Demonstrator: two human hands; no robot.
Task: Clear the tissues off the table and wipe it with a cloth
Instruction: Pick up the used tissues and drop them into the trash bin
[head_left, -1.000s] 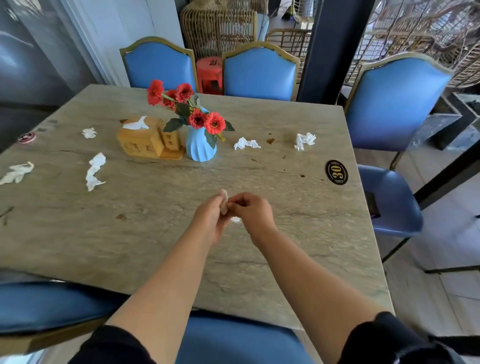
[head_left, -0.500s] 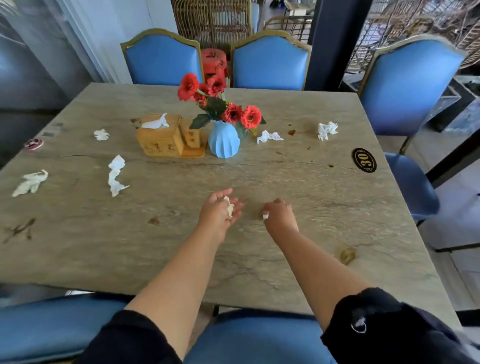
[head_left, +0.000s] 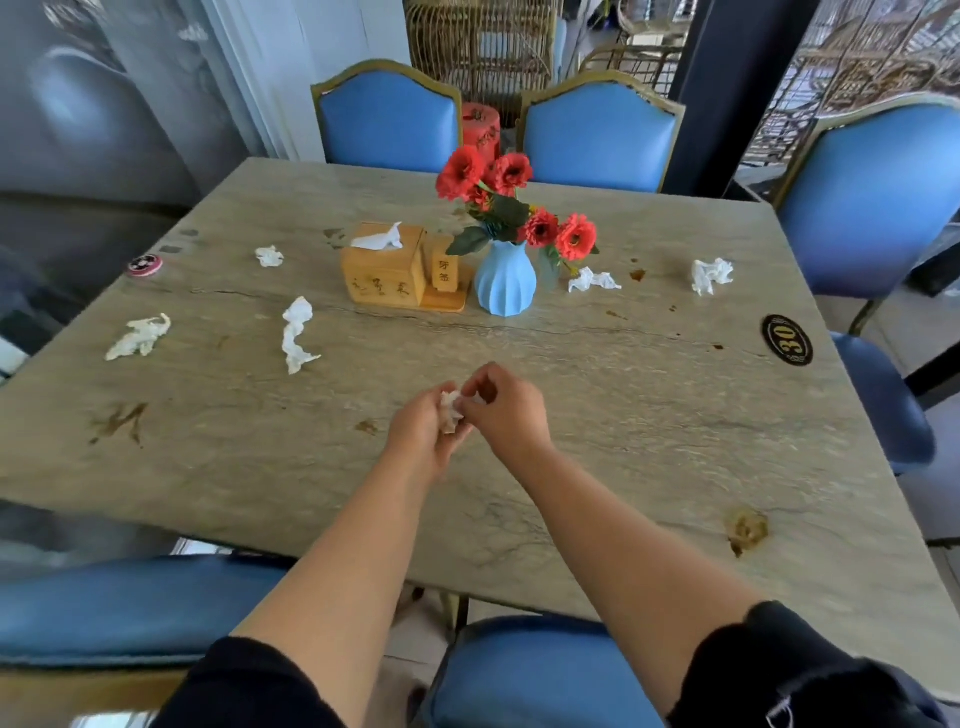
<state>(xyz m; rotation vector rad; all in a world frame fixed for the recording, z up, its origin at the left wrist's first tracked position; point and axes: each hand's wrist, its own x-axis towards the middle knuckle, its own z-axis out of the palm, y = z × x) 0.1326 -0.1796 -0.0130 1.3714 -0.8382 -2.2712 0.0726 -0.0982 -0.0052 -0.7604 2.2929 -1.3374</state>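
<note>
My left hand (head_left: 423, 434) and my right hand (head_left: 506, 408) meet above the middle of the stone table (head_left: 649, 415). A small white tissue wad (head_left: 451, 410) sits in the left palm, and the right fingertips pinch it too. Several crumpled tissues lie on the table: one at the far left (head_left: 139, 338), a long one (head_left: 297, 334), a small one (head_left: 269, 256), one beside the vase (head_left: 592, 280) and one at the right (head_left: 710, 274). No cloth is in view.
A wooden tissue box (head_left: 387, 265) with a toothpick holder and a blue vase of red flowers (head_left: 505, 278) stand mid-table. A black number plaque (head_left: 786, 340) lies at the right edge. Brown stains (head_left: 746, 530) mark the top. Blue chairs (head_left: 597, 135) ring the table.
My hands were apart half a second ago, the right one down on the table picking up a scrap. Now they are together again, both on the tissue wad.
</note>
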